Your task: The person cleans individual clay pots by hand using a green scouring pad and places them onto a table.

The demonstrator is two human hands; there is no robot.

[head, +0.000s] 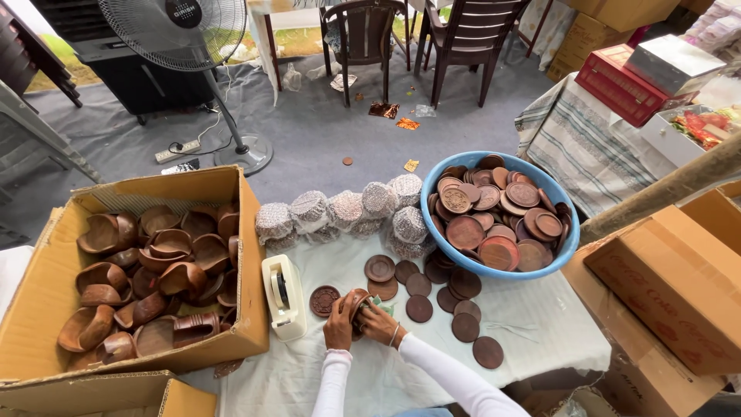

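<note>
Both hands meet near the table's (401,378) front edge — left hand (338,323) and right hand (380,323) clasp one small clay lamp (357,303); it looks stiff, light, brittle — best held by its rim

Both white-sleeved forearms reach forward and converge. The left hand (338,324) curls its fingers in a closed grip; the right hand (380,323), bangle at the wrist, presses against that grip from the side.

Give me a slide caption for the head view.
Both hands grip a brown clay lamp over white cloth, beside round brown clay discs.
</note>
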